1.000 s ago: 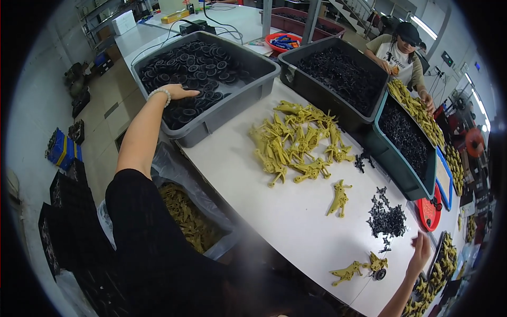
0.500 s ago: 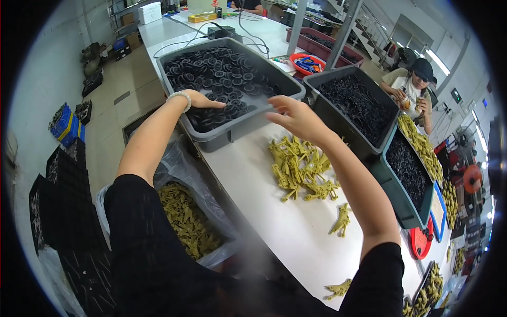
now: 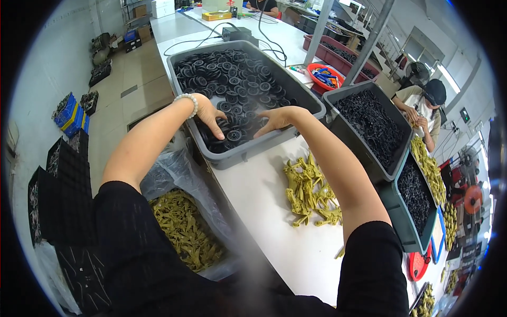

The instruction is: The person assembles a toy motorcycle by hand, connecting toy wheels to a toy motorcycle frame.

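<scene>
A large grey bin [image 3: 311,115] on the table holds a heap of small black wheels [image 3: 237,79]. Both my hands reach into its near end, on either side of a cluster of wheels. My left hand [image 3: 207,113], with a beaded bracelet on its wrist, has its thumb spread out over the wheels; its other fingers dip partly out of sight among them. My right hand [image 3: 277,119] comes over the bin's right wall, thumb and fingers apart, touching or close to the wheels. Neither hand is clearly closed on a wheel.
Olive-green plastic parts [image 3: 309,193] lie piled on the white table [image 3: 248,203], beside my right forearm. A plastic-lined container [image 3: 185,227] of similar parts stands below. Right are a dark bin [image 3: 364,124] of black pieces, a teal bin [image 3: 406,227] and a co-worker [image 3: 425,108].
My right hand has moved from above the bin's rim down and left into the wheels. My left hand has shifted toward the near end, fingers lower among them. The view has tilted slightly.
</scene>
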A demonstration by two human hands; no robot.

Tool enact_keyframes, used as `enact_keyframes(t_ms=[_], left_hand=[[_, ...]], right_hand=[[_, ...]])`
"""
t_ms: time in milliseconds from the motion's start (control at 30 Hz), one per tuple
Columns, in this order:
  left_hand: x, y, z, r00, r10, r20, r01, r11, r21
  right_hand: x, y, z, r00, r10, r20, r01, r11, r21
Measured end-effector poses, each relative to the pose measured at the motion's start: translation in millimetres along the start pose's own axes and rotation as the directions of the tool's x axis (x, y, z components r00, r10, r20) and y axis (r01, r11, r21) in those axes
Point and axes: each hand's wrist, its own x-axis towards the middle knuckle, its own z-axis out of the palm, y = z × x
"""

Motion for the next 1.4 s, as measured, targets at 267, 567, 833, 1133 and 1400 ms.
enact_keyframes(t_ms=[267, 567, 833, 1133, 1400], left_hand=[[9, 3, 11, 1.000, 0.021, -0.017, -0.027, 0.792, -0.609], [36, -28, 12, 0.977, 0.189, 0.097, -0.023, 0.551, -0.834], [17, 10, 11, 0.996, 0.054, -0.070, -0.086, 0.403, -0.911], [24, 25, 16, 0.948, -0.156, -0.277, -0.245, 0.199, -0.949], [-1, 55, -13, 0.888, -0.183, -0.422, -0.368, 0.268, -0.890]], right_hand=[[11, -4, 0, 0.992, 0.059, 0.113, -0.071, 0.991, 0.109], [25, -14, 6, 0.989, -0.145, 0.039, 0.133, 0.967, 0.215], [19, -22, 11, 0.980, -0.156, -0.126, 0.190, 0.918, 0.348], [35, -19, 17, 0.914, -0.134, -0.383, 0.311, 0.837, 0.450], [17, -15, 16, 0.746, -0.027, -0.665, 0.500, 0.683, 0.533]])
